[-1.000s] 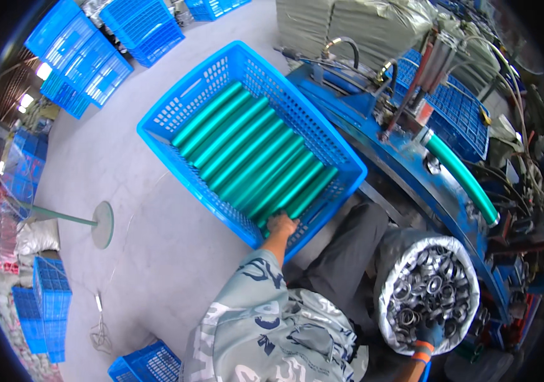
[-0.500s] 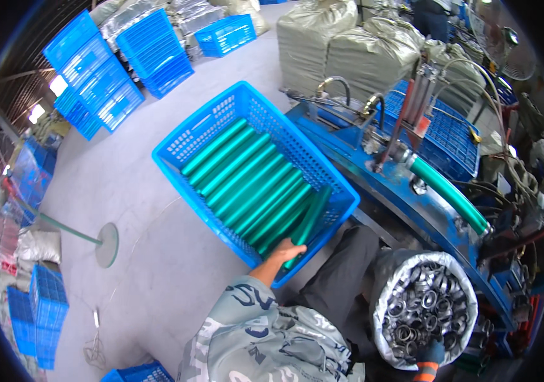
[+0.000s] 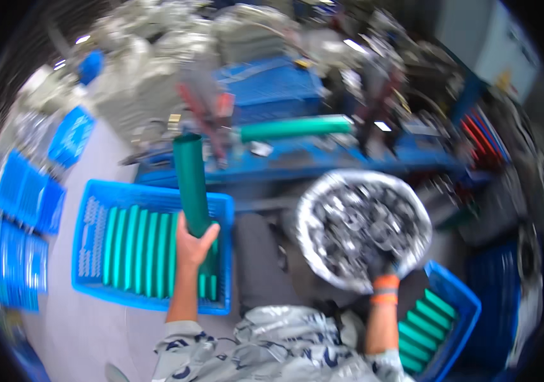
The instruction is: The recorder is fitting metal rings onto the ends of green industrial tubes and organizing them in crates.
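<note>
My left hand (image 3: 194, 247) is wrapped round the lower part of a green hose (image 3: 190, 178), which stands nearly upright with its open end up. Beneath it lies a blue plastic crate (image 3: 79, 254) with several more green hoses (image 3: 135, 251) laid side by side. My right hand (image 3: 381, 264), in a dark glove with an orange band at the wrist, reaches into a white-lined sack (image 3: 309, 251) of metal ring-shaped fittings (image 3: 361, 219). Its fingers are hidden among the fittings. Another green hose (image 3: 294, 128) lies across the blue workbench machine (image 3: 323, 159) ahead.
A second blue crate (image 3: 472, 312) with green hoses stands at the lower right. Stacked blue crates (image 3: 20, 197) are at the far left. Behind the bench sit a blue crate (image 3: 272, 89) and pale wrapped bundles (image 3: 246, 38). Motion blurs the background.
My view has swung to the right. My left hand has lifted a green hose out of the crate and upright. My right hand stays in the sack of fittings.
</note>
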Available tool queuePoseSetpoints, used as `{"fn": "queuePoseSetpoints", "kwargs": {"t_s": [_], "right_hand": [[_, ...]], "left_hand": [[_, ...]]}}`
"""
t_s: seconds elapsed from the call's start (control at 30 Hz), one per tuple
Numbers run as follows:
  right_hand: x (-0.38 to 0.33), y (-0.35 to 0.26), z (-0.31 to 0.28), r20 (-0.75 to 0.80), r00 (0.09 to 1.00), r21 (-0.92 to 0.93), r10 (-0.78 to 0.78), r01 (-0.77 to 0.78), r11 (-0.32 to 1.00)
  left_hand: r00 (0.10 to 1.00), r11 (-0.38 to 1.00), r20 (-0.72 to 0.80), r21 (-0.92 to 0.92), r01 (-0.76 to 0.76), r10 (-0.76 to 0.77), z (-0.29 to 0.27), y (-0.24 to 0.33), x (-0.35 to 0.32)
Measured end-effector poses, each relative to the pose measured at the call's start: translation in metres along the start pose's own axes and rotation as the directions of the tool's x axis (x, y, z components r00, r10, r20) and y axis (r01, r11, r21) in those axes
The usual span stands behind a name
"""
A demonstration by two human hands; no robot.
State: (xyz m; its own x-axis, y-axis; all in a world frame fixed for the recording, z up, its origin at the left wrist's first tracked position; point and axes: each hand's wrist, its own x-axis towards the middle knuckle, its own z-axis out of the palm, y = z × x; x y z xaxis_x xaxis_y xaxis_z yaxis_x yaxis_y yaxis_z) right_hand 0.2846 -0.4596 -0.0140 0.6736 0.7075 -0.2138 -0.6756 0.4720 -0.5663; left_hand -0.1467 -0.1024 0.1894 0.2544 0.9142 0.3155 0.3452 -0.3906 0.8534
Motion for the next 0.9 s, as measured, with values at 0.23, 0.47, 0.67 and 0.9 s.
{"fn": "queuePoseSetpoints", "kwargs": {"t_s": [0.23, 0.47, 0.67, 0.9], "right_hand": [[-0.050, -0.029, 0.163, 0.214, 0.971, 0.068, 0.108, -0.125, 0.990], [-0.063, -0.041, 0.164, 0.274, 0.962, -0.230, -0.011, 0.077, 0.970], [-0.061, -0.054, 0.160, 0.308, 0.951, -0.480, -0.007, 0.162, 0.862], [-0.070, -0.049, 0.172, 0.320, 0.947, -0.262, 0.006, 0.082, 0.961]], "left_hand": [[0.822, 0.913, 0.540, 0.219, -0.345, 0.181, 0.058, 0.130, -0.020], [0.636, 0.796, 0.730, 0.220, -0.563, 0.249, 0.064, 0.165, -0.023], [0.658, 0.792, 0.673, 0.173, -0.585, 0.339, 0.060, 0.160, -0.021], [0.571, 0.743, 0.773, 0.206, -0.637, 0.276, 0.058, 0.155, -0.017]]}}
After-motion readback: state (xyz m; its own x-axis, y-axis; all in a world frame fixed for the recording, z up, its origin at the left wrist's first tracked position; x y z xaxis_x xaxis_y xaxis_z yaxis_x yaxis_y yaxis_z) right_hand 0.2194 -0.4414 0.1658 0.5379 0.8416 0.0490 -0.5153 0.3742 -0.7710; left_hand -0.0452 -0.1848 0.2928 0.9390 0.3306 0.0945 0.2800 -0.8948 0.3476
